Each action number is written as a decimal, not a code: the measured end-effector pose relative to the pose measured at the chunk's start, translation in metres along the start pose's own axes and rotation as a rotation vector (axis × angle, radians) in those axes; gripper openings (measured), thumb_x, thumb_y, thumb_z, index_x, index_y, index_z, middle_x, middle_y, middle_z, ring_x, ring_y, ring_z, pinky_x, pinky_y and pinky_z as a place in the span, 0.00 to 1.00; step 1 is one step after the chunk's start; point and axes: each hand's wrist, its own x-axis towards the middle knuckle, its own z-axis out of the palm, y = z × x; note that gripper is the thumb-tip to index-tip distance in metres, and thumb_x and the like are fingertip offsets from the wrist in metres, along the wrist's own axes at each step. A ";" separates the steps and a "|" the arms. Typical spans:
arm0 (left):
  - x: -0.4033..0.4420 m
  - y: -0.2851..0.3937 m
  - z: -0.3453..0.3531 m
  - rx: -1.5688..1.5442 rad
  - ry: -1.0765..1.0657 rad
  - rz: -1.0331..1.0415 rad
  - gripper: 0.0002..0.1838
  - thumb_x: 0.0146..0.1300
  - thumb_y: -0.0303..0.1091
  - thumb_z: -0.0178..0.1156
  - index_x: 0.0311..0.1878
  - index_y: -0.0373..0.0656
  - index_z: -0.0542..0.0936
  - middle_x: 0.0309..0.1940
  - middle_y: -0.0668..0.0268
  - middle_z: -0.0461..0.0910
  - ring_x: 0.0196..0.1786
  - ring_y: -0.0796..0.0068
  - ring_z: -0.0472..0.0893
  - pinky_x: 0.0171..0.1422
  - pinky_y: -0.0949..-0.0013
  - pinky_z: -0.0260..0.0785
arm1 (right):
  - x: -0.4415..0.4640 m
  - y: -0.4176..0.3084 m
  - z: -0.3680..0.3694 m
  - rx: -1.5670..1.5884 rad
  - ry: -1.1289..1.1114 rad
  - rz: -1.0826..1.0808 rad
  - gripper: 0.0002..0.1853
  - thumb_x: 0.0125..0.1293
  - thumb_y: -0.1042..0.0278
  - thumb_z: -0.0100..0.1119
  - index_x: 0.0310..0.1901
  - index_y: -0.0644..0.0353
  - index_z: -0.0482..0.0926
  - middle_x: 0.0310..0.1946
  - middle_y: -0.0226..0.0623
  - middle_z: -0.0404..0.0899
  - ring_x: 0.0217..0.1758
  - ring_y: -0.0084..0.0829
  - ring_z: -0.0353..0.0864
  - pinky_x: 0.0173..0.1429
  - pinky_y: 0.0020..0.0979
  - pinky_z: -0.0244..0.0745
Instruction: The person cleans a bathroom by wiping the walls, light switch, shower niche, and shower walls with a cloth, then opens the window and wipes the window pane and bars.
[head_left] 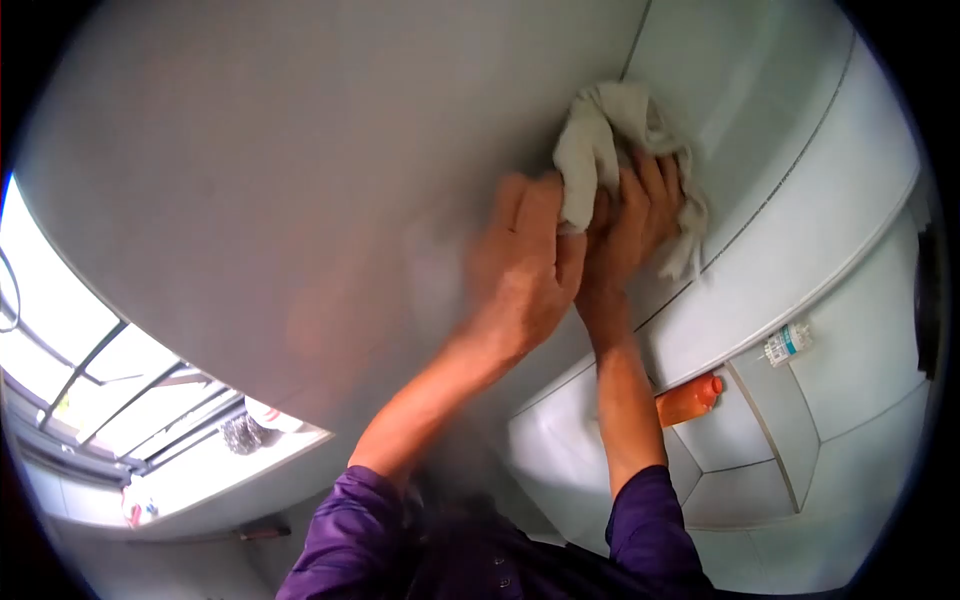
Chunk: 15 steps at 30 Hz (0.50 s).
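Observation:
An off-white cloth [625,105] lies bunched against the pale tiled surface, with frayed edges hanging on its right side. My right hand [635,220] presses on this cloth, its bent fingers partly wrapped in the folds. Close beside it, my left hand [525,260] has its fingers curled in and pinches the cloth's lower left end. The hands almost touch, and some of the fingertips are hidden by the cloth or by the hands themselves. Both forearms reach up from purple sleeves.
A large smooth grey-white panel [300,180] fills the left and middle. On the right, dark grout lines cross the tiles [790,240]. An orange bottle [690,400] and a small white container [788,343] occupy a recess. A metal scourer [242,434] sits on the ledge by the barred window [110,370].

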 end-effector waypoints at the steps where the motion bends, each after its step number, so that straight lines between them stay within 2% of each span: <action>1: 0.011 0.001 -0.011 0.093 0.053 0.062 0.18 0.60 0.26 0.62 0.54 0.41 0.75 0.42 0.54 0.74 0.38 0.46 0.78 0.37 0.50 0.72 | 0.007 -0.003 0.019 0.084 0.044 0.044 0.21 0.67 0.64 0.61 0.61 0.58 0.76 0.67 0.44 0.71 0.74 0.54 0.62 0.75 0.55 0.54; 2: 0.021 0.000 -0.019 0.186 0.105 0.127 0.21 0.59 0.26 0.63 0.56 0.41 0.75 0.42 0.54 0.75 0.39 0.48 0.78 0.37 0.51 0.73 | 0.019 -0.012 0.036 0.145 0.085 0.071 0.23 0.68 0.62 0.60 0.62 0.59 0.74 0.68 0.46 0.69 0.74 0.55 0.61 0.75 0.55 0.53; 5: 0.043 -0.004 -0.033 0.173 0.238 0.088 0.22 0.58 0.27 0.64 0.57 0.41 0.75 0.43 0.54 0.75 0.40 0.50 0.79 0.38 0.52 0.73 | 0.043 -0.027 0.062 0.266 0.169 0.123 0.28 0.69 0.57 0.57 0.68 0.61 0.70 0.71 0.54 0.63 0.76 0.58 0.57 0.77 0.55 0.50; 7: 0.037 -0.004 -0.029 0.297 0.107 0.055 0.24 0.58 0.28 0.64 0.59 0.42 0.73 0.45 0.54 0.74 0.42 0.48 0.80 0.38 0.52 0.74 | 0.037 -0.021 0.067 0.298 0.176 0.107 0.30 0.71 0.55 0.53 0.71 0.62 0.68 0.73 0.57 0.59 0.77 0.59 0.54 0.79 0.55 0.46; 10: 0.006 -0.007 -0.017 0.476 -0.084 -0.069 0.28 0.57 0.28 0.63 0.62 0.44 0.71 0.50 0.54 0.73 0.44 0.47 0.81 0.42 0.51 0.74 | -0.017 -0.008 0.075 0.229 0.132 0.148 0.29 0.76 0.54 0.51 0.71 0.64 0.66 0.73 0.55 0.61 0.77 0.55 0.58 0.79 0.51 0.50; 11: -0.008 -0.013 -0.010 0.531 -0.139 -0.122 0.29 0.57 0.27 0.63 0.64 0.44 0.70 0.52 0.54 0.73 0.45 0.46 0.81 0.44 0.50 0.74 | -0.045 -0.001 0.078 0.215 0.106 0.162 0.29 0.77 0.55 0.51 0.72 0.65 0.65 0.73 0.54 0.61 0.76 0.55 0.59 0.79 0.51 0.50; 13: -0.043 -0.031 0.002 0.479 -0.135 -0.167 0.20 0.63 0.27 0.61 0.58 0.37 0.73 0.46 0.47 0.76 0.45 0.38 0.78 0.44 0.45 0.72 | -0.124 -0.003 0.074 0.255 -0.070 0.274 0.30 0.75 0.60 0.51 0.72 0.66 0.63 0.73 0.58 0.59 0.76 0.59 0.57 0.80 0.54 0.47; 15: -0.087 -0.051 0.009 0.539 -0.235 -0.296 0.18 0.62 0.27 0.61 0.56 0.38 0.73 0.47 0.47 0.76 0.45 0.37 0.79 0.44 0.44 0.73 | -0.200 -0.032 0.056 0.344 -0.321 0.459 0.31 0.72 0.64 0.49 0.73 0.67 0.60 0.74 0.62 0.55 0.77 0.64 0.52 0.80 0.58 0.42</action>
